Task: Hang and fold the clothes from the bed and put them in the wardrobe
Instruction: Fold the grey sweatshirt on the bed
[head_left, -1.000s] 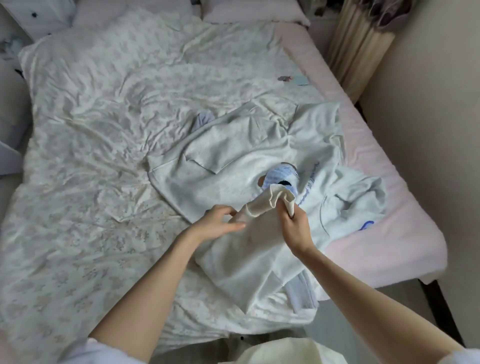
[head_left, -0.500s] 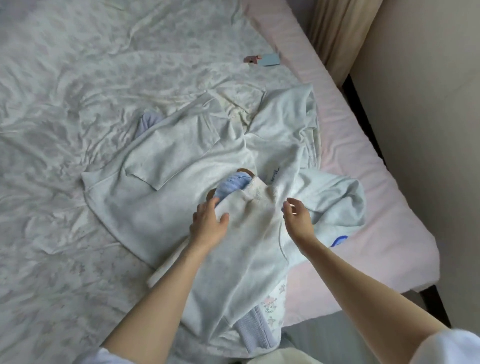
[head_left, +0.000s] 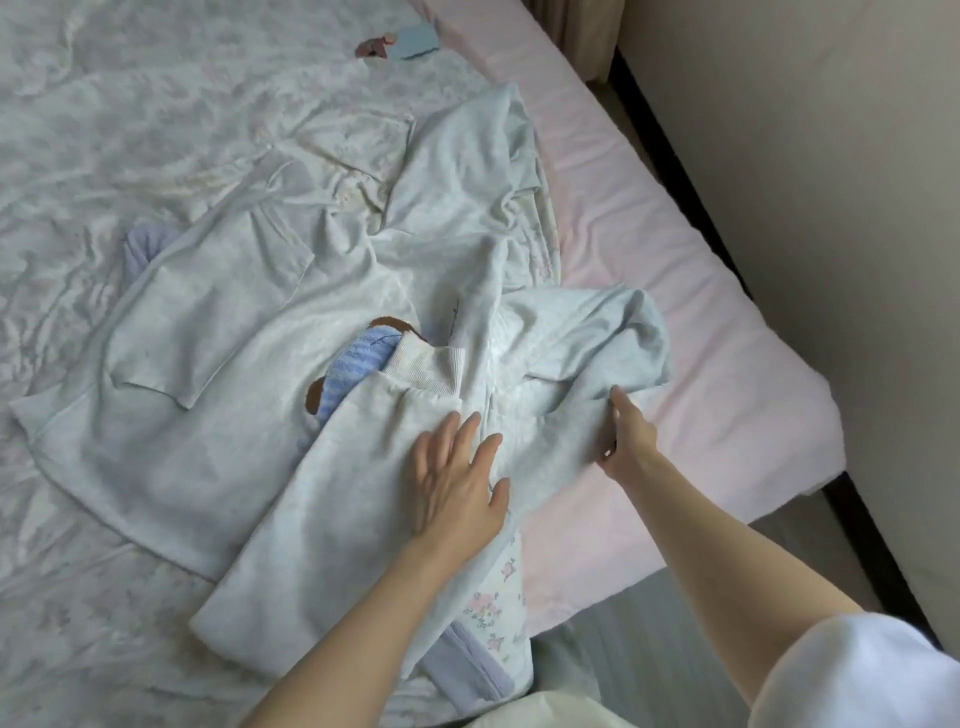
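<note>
**Now: both hands on the pale sweatshirt at the bed's near edge**

Flat and spread apart, the fingers (head_left: 470, 431) of the left hand (head_left: 457, 483) press on the folded sleeve (head_left: 332, 499) of a pale grey sweatshirt (head_left: 218, 364), just below its ribbed cuff (head_left: 423, 371). At centre right of the frame, the right hand (head_left: 626, 441) pinches a bunched fold of the same sweatshirt, thumb under and fingers over the cloth. Between the cuff and the body of the sweatshirt a blue and brown printed patch (head_left: 358, 364) shows. A lilac garment (head_left: 470, 670) and a floral cloth (head_left: 498, 603) peek from beneath the sleeve at lower centre. The sweatshirt lies across a crumpled floral quilt (head_left: 156, 130) on the bed, whose pink sheet (head_left: 675, 291) runs along the right. In the upper centre, a small blue card (head_left: 418, 39) rests on the quilt.
</note>
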